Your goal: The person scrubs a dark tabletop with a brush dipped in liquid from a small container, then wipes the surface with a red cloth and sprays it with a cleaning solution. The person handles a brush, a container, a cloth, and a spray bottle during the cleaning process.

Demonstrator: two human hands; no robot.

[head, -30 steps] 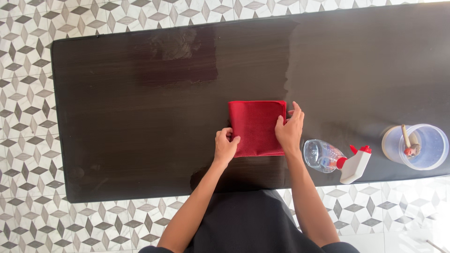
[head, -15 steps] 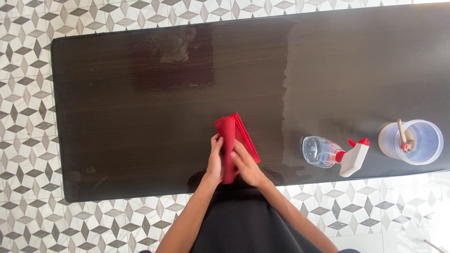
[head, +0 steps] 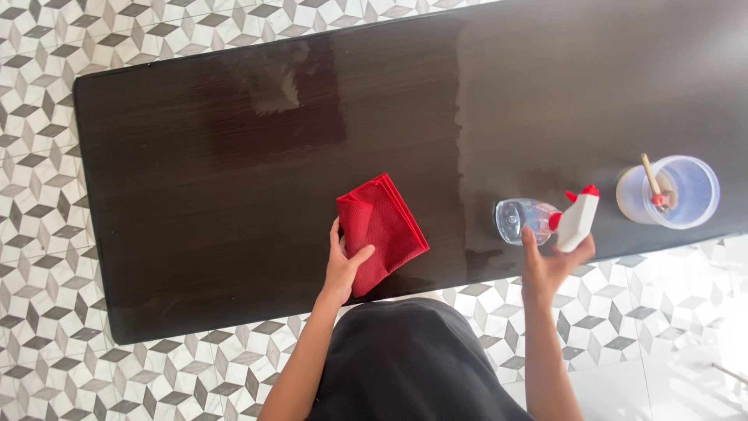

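folded red cloth [head: 382, 231] under my left hand [head: 343, 269]; my right hand [head: 555, 263] spread open at the spray bottle [head: 545, 222]
cloth looks soft and light, gripped at its near-left corner on the worktop [head: 195, 195]; i judge the bottle light, slick, best held at the neck

I count one folded red cloth [head: 380, 231], one clear spray bottle [head: 549, 221] with a white-and-red trigger, one clear plastic cup [head: 672, 192] holding one brush [head: 653, 185], all on one dark tabletop [head: 195, 195].
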